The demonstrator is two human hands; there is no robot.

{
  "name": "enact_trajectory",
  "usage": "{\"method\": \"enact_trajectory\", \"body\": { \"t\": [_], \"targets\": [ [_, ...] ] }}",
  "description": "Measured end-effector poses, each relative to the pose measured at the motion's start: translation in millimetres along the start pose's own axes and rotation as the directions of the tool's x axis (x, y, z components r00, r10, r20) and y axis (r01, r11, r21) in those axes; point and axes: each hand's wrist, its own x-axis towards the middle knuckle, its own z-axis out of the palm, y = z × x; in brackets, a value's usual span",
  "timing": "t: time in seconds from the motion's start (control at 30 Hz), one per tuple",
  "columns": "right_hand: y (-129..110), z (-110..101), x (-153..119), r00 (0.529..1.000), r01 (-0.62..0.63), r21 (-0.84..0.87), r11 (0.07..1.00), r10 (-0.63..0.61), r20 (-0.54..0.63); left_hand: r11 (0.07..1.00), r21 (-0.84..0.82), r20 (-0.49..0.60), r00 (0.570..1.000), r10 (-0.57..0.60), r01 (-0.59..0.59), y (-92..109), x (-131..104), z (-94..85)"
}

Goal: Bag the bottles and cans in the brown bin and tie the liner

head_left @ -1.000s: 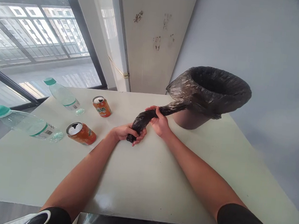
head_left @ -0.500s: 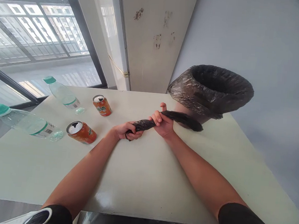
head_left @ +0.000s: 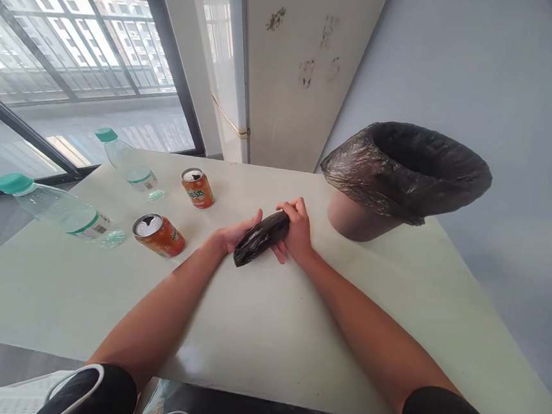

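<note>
A black plastic garbage bag (head_left: 258, 239), gathered into a short thick bundle, lies between my two hands over the middle of the table. My left hand (head_left: 238, 231) supports it from the left and beneath, thumb raised; the bag hides part of its fingers. Gripping the bundle's upper right end is my right hand (head_left: 299, 231), fingers bent around it. Right of the hands stands a brownish-pink trash bin (head_left: 359, 219), its mouth covered by a black liner (head_left: 379, 180) folded over the rim.
Two orange soda cans, one nearer (head_left: 160, 235) and one farther (head_left: 198, 189), stand left of my hands. Beyond them lie two clear green-capped bottles, one near (head_left: 58, 210) and one far (head_left: 128, 163). The white table (head_left: 255, 334) meets a wall at right; a refrigerator (head_left: 298, 119) stands behind.
The bag was stretched long between both hands; now it is a shorter, folded bundle. My hands have come closer together, and the left has loosened from a fist. The view has shifted slightly.
</note>
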Motion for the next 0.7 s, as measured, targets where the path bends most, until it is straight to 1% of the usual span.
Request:
{"method": "enact_trajectory", "body": {
  "t": [0.07, 0.1, 0.13, 0.23, 0.3, 0.37, 0.43, 0.47, 0.5, 0.57, 0.6, 0.63, 0.67, 0.7],
  "targets": [
    [1.9, -0.3, 0.3, 1.0, 0.007, -0.019, 1.0, -0.007, -0.003, 0.999, 0.01, 0.009, 0.999, 0.036, -0.036, 1.4, -3.2, 0.5],
    [3.2, -0.2, 1.0, 1.0, 0.002, -0.013, 1.0, -0.002, -0.016, 0.999, 0.031, 0.018, 1.0, 0.024, -0.025, 2.0, -5.1, 0.2],
    [4.9, 0.1, 2.0, 0.999, -0.011, 0.002, 1.0, 0.011, -0.036, 0.998, 0.065, 0.027, 1.0, -0.013, 0.011, 2.4, -6.8, -0.3],
    [11.0, 2.2, 5.9, 0.991, -0.094, 0.126, 0.988, 0.104, -0.082, 0.98, 0.151, 0.014, 0.991, -0.13, 0.127, 3.6, -8.6, -0.9],
    [14.5, 3.6, 8.9, 0.978, -0.159, 0.253, 0.954, 0.187, -0.09, 0.985, 0.118, -0.004, 0.992, -0.129, 0.129, 4.6, -6.7, 0.4],
    [16.7, 4.0, 12.2, 0.957, -0.227, 0.416, 0.881, 0.282, -0.074, 0.996, 0.05, -0.017, 0.997, -0.078, 0.079, 5.6, -3.9, 2.8],
    [17.8, 3.0, 15.9, 0.917, -0.312, 0.58, 0.753, 0.399, -0.025, 1.0, 0.008, -0.049, 0.998, -0.027, 0.027, 6.4, -1.8, 5.0],
    [18.1, 2.0, 17.7, 0.891, -0.349, 0.643, 0.681, 0.453, 0.004, 1.0, -0.006, -0.069, 0.997, -0.021, 0.02, 6.6, -1.4, 5.6],
    [18.4, 0.9, 19.4, 0.867, -0.375, 0.688, 0.621, 0.497, 0.025, 0.999, -0.02, -0.086, 0.996, -0.032, 0.03, 6.9, -1.4, 5.8],
    [19.0, -1.7, 22.0, 0.838, -0.39, 0.734, 0.556, 0.544, 0.033, 0.995, -0.053, -0.091, 0.992, -0.09, 0.085, 7.3, -2.3, 4.8],
    [19.2, -2.9, 22.8, 0.838, -0.386, 0.745, 0.545, 0.545, 0.035, 0.992, -0.069, -0.087, 0.99, -0.112, 0.106, 7.6, -2.9, 3.9],
    [19.4, -4.1, 23.2, 0.845, -0.379, 0.752, 0.54, 0.534, 0.042, 0.991, -0.087, -0.09, 0.99, -0.112, 0.104, 8.1, -3.5, 2.8],
    [19.4, -5.2, 23.3, 0.857, -0.369, 0.76, 0.535, 0.512, 0.056, 0.992, -0.109, -0.11, 0.991, -0.078, 0.066, 8.9, -4.1, 1.7],
    [19.2, -6.2, 23.2, 0.871, -0.355, 0.775, 0.523, 0.485, 0.072, 0.991, -0.134, -0.154, 0.988, -0.014, -0.007, 9.9, -4.6, 0.8]
  ]
}}
